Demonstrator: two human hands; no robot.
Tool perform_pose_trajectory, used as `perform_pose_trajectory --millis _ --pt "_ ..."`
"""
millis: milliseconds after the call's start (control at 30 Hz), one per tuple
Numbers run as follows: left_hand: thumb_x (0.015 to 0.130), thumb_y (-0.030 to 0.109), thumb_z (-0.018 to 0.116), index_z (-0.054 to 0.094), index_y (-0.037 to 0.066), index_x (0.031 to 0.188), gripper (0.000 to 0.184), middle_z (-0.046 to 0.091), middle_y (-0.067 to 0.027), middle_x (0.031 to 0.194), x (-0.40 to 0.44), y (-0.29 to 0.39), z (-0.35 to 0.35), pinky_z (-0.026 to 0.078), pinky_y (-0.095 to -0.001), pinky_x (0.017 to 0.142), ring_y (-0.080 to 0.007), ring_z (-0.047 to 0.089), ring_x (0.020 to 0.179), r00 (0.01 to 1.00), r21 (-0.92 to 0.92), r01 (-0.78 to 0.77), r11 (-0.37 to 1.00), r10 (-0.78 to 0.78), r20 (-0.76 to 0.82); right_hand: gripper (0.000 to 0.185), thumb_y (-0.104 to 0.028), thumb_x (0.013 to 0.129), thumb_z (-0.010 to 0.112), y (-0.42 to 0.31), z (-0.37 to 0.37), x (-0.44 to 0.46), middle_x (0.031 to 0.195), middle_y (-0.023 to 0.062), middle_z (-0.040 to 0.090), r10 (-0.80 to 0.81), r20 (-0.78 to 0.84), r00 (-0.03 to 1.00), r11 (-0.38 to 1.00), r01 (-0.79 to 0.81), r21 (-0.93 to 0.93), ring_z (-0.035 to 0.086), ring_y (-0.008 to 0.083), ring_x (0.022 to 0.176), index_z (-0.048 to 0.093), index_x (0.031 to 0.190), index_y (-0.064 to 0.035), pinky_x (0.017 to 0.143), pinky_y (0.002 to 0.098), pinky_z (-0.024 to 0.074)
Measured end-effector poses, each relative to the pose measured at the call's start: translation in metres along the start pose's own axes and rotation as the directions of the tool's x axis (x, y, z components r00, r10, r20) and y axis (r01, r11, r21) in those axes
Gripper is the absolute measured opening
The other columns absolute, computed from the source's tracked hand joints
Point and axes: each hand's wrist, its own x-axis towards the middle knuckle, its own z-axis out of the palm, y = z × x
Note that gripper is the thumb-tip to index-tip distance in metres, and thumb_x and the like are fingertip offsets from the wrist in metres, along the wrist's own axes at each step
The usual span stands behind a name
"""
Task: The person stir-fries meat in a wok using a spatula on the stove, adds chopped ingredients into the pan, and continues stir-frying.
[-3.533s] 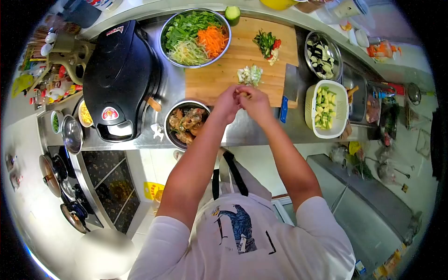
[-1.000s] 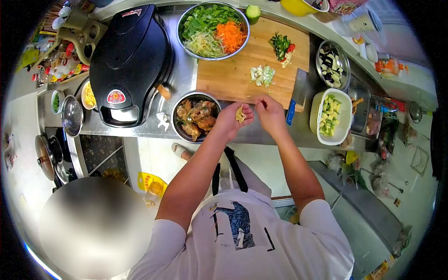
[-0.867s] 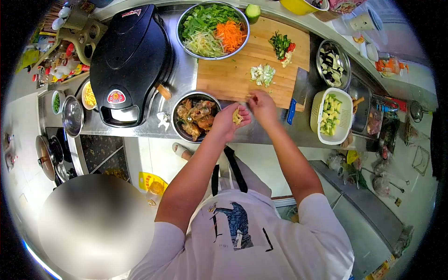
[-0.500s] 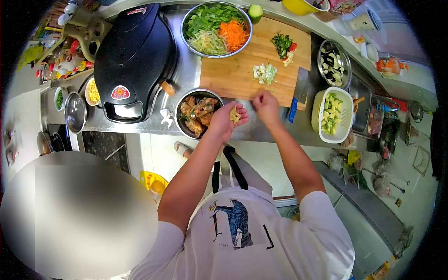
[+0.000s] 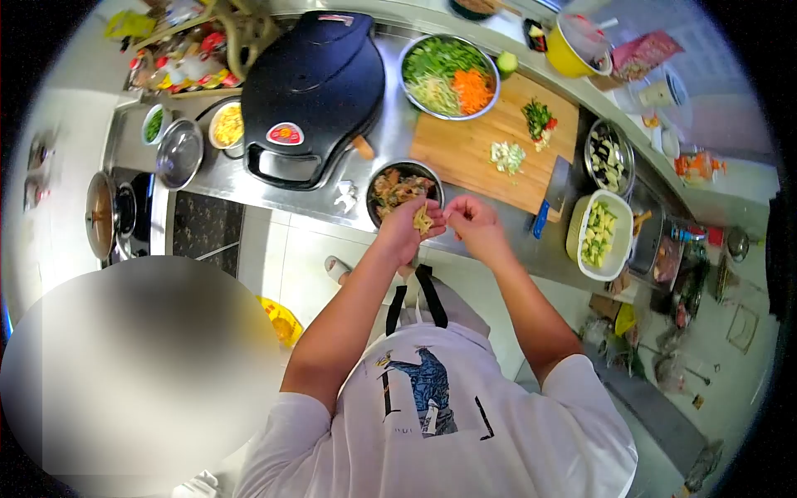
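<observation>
Pale yellowish strips [image 5: 422, 219] lie in the palm of my left hand [image 5: 402, 230], which is turned up beside the bowl of browned meat pieces [image 5: 397, 189]. My right hand [image 5: 476, 226] is close to the left fingertips, with thumb and fingers pinched together; whatever is between them is too small to make out. Beyond the hands, the wooden cutting board [image 5: 452, 153] carries chopped white-green pieces [image 5: 506, 157] and a small pile of green and red pepper with garlic [image 5: 539, 120]. A cleaver with a blue handle [image 5: 540, 219] lies at its right edge.
A black electric griddle [image 5: 311, 91] stands left of the bowl. Behind the board is a bowl of shredded greens and carrot [image 5: 449, 76]. On the right are a white basket of cut green vegetables [image 5: 598, 236] and a bowl of eggplant pieces [image 5: 608, 157]. A blurred round shape covers the lower left.
The view has swung, so the counter appears shifted right and tilted. My left hand still holds the strips palm up; my right hand has come closer to it.
</observation>
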Motion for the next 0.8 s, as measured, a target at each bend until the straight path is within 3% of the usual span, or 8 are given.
perform_pose_trajectory --millis 67,167,200,433,500,567,633,800 --pt "0.097 0.027 0.041 0.055 0.002 0.095 0.029 0.062 -0.0111 0.087 -0.019 0.000 -0.024 0.054 -0.0358 0.073 -0.0228 0.062 0.079 0.998 -0.021 -0.056 0.998 0.056 -0.017 0.014 -0.016 0.087 0.056 0.000 0.024 -0.005 0.078 0.0040 0.064 0.041 0.057 0.998 0.998 -0.038 -0.053 0.057 0.0101 0.060 0.062 0.093 -0.0039 0.054 0.0265 0.0466" --pt "0.097 0.027 0.041 0.056 0.003 0.096 0.028 0.062 -0.0096 0.090 -0.056 0.003 -0.070 0.051 -0.0372 0.081 -0.0210 0.060 0.084 0.994 -0.045 -0.069 0.997 0.065 -0.085 0.009 -0.013 0.089 0.053 0.003 0.067 -0.012 0.073 -0.0003 0.057 0.034 0.227 0.973 0.989 0.000 -0.149 0.048 0.0069 0.053 0.058 0.092 -0.0056 0.048 0.0231 0.0398" --pt "0.097 0.026 0.042 0.055 0.003 0.096 0.027 0.062 -0.0090 0.089 -0.076 0.005 -0.086 0.051 -0.0361 0.080 -0.0205 0.060 0.083 0.995 -0.043 -0.092 0.995 0.090 -0.053 0.020 -0.023 0.090 0.052 0.000 0.083 -0.016 0.075 0.0085 0.062 -0.020 0.241 0.970 0.957 0.089 -0.277 0.059 0.0170 0.065 0.060 0.091 -0.0046 0.061 0.0329 0.0466" --pt "0.097 0.026 0.041 0.055 0.002 0.098 0.027 0.059 -0.0083 0.085 -0.209 -0.001 -0.204 0.053 -0.0344 0.077 -0.0207 0.060 0.080 0.933 -0.199 -0.289 0.937 0.228 -0.279 0.034 -0.033 0.089 0.056 -0.030 0.215 -0.042 0.061 0.0114 0.052 -0.055 0.450 0.891 0.832 0.290 -0.474 0.051 0.0185 0.059 0.060 0.080 -0.0010 0.059 0.0336 0.0431" --pt "0.096 0.027 0.045 0.055 0.002 0.097 0.027 0.059 -0.0086 0.086 -0.246 -0.009 -0.245 0.053 -0.0350 0.078 -0.0218 0.060 0.079 0.913 -0.269 -0.358 0.894 0.275 -0.301 0.041 -0.036 0.090 0.053 -0.044 0.260 -0.056 0.060 0.0133 0.047 -0.154 0.475 0.867 0.782 0.401 -0.478 0.045 0.0194 0.057 0.056 0.076 0.0016 0.056 0.0354 0.0398" --pt "0.096 0.027 0.045 0.055 0.001 0.098 0.027 0.059 -0.0091 0.086 -0.290 -0.016 -0.281 0.054 -0.0350 0.076 -0.0219 0.060 0.080 0.868 -0.284 -0.449 0.847 0.340 -0.361 0.044 -0.035 0.091 0.054 -0.030 0.305 -0.053 0.056 0.0128 0.040 -0.124 0.521 0.844 0.781 0.407 -0.473 0.037 0.0194 0.054 0.048 0.069 0.0029 0.053 0.0374 0.0355" --pt "0.096 0.026 0.044 0.055 0.002 0.097 0.027 0.059 -0.0090 0.085 -0.330 -0.023 -0.318 0.054 -0.0343 0.075 -0.0215 0.060 0.079 0.808 -0.303 -0.541 0.785 0.384 -0.448 0.043 -0.034 0.093 0.053 -0.042 0.354 -0.070 0.053 0.0003 0.040 -0.115 0.589 0.800 0.753 0.457 -0.473 0.037 0.0106 0.052 0.047 0.063 -0.0037 0.048 0.0297 0.0336" --pt "0.094 0.028 0.046 0.054 0.002 0.097 0.027 0.061 -0.0102 0.083 -0.402 -0.065 -0.402 0.055 -0.0348 0.072 -0.0214 0.062 0.077 0.633 -0.324 -0.719 0.615 0.387 -0.671 0.037 -0.028 0.091 0.057 -0.052 0.462 -0.095 0.057 0.0010 0.042 -0.222 0.742 0.633 0.644 0.666 -0.377 0.038 0.0108 0.055 0.048 0.065 -0.0025 0.052 0.0284 0.0359"
